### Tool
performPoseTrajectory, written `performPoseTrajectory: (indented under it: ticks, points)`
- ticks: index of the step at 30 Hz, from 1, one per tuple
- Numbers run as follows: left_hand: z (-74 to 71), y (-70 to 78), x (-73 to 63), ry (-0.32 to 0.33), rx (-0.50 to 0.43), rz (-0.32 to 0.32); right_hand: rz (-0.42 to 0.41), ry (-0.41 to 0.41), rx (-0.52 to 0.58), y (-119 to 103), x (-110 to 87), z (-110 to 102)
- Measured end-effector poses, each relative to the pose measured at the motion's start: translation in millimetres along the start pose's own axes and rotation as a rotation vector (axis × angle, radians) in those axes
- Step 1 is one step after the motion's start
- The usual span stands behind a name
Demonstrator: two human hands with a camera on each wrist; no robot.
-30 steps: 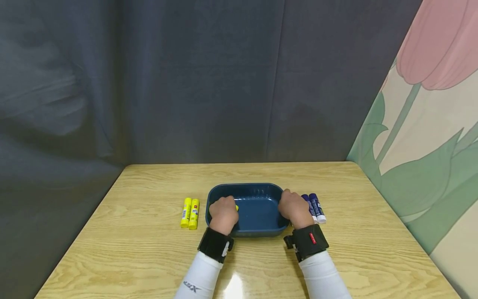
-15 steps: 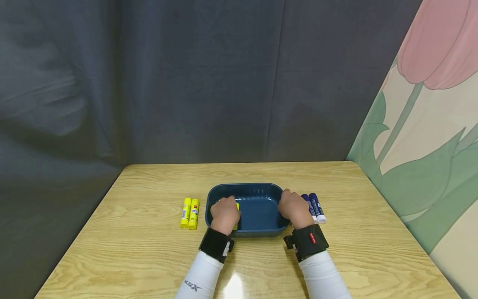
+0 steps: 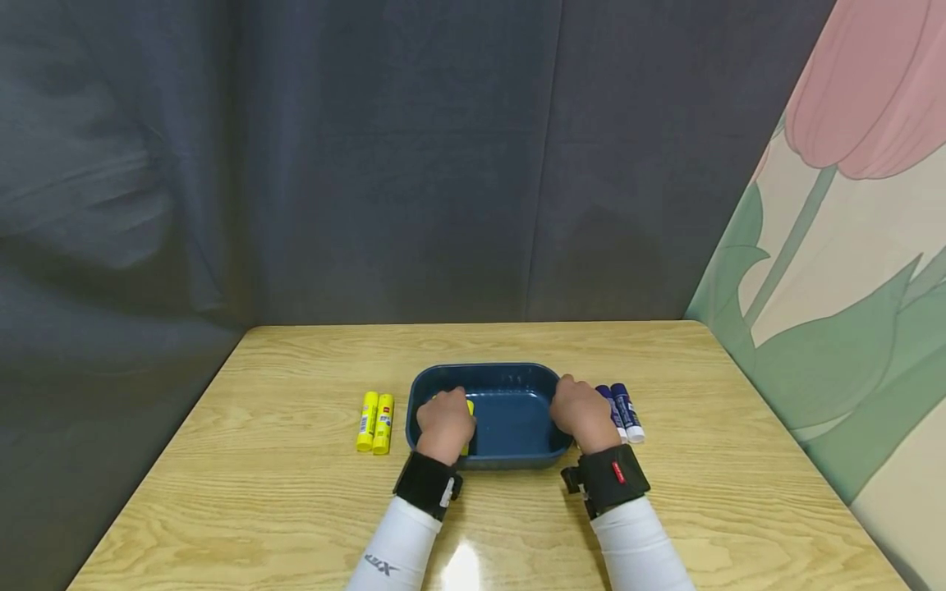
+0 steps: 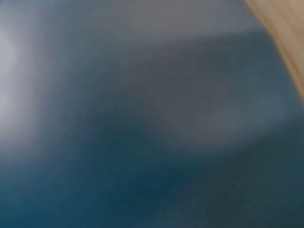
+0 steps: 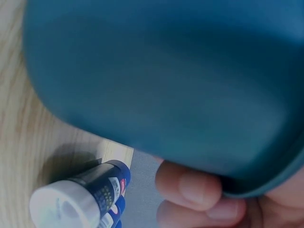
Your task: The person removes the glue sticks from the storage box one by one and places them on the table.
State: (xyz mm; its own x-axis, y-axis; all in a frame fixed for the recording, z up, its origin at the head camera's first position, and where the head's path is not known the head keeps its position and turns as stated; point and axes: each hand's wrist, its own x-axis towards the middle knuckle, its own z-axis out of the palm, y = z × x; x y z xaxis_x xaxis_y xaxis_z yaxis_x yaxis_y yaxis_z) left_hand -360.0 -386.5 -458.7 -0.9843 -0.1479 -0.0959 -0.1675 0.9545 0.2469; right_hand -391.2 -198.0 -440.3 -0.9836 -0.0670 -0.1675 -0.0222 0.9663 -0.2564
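A dark blue rectangular tray (image 3: 517,414) stands on the wooden table. At its right end my right hand (image 3: 582,410) grips the rim; in the right wrist view its curled fingers (image 5: 190,187) wrap around the edge. My left hand (image 3: 445,423) is down inside the left part, knuckles up, with a yellow glue stick (image 3: 469,408) showing along its right side. The left fingertips are hidden beneath the hand, but the fingers look curled on that stick. Only a blur of the tray's blue surface (image 4: 118,166) fills most of the left wrist view.
Two yellow glue sticks (image 3: 375,423) lie side by side left of the tray. Dark blue glue sticks with white ends (image 3: 626,410) lie to its right, partly behind the right hand. A dark curtain (image 3: 443,164) hangs behind the table (image 3: 296,509), and a tulip-patterned panel (image 3: 850,287) stands at right.
My left hand has shifted slightly right inside the tray. More of the yellow glue stick shows beside it, now lengthwise. The right hand stays on the rim.
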Motion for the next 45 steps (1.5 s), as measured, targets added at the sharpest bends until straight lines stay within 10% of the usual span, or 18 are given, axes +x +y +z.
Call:
performPoseTrajectory:
  ticks: [45]
  points:
    - [3.6, -2.1, 1.1, 0.033, -0.029, 0.024, 0.008, 0.018, -0.007, -1.6, 0.5, 1.9]
